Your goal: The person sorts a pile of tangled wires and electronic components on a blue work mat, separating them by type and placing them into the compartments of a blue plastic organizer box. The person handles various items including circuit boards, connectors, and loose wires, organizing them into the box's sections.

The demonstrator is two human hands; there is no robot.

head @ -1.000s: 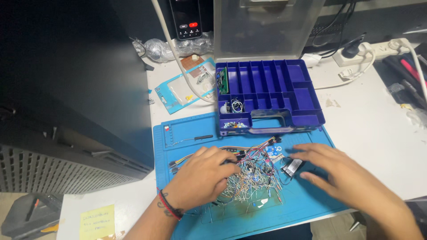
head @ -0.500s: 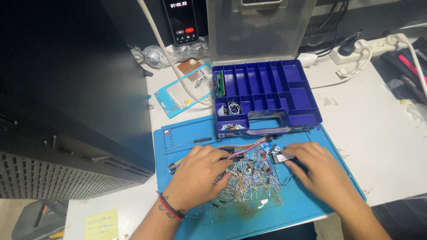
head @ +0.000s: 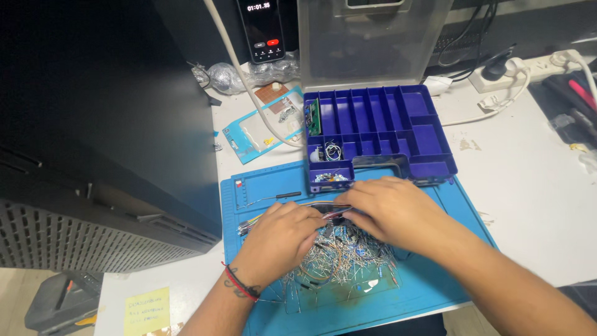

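Observation:
My left hand lies on a pile of small wire-legged components on a blue work mat, its fingers curled onto a bundle of coloured jumper wires. My right hand reaches across the pile from the right, and its fingertips pinch the same bundle right beside the left fingertips. The right hand covers the right part of the pile. A red band sits on my left wrist.
An open blue compartment box with a clear raised lid stands behind the mat. A thin screwdriver lies on the mat's left. Also here are a phone, a blue package, a power strip, and a black case at left.
My right hand has moved left across the pile, from the small black module at the right to the jumper wires. My left hand has stayed on the pile.

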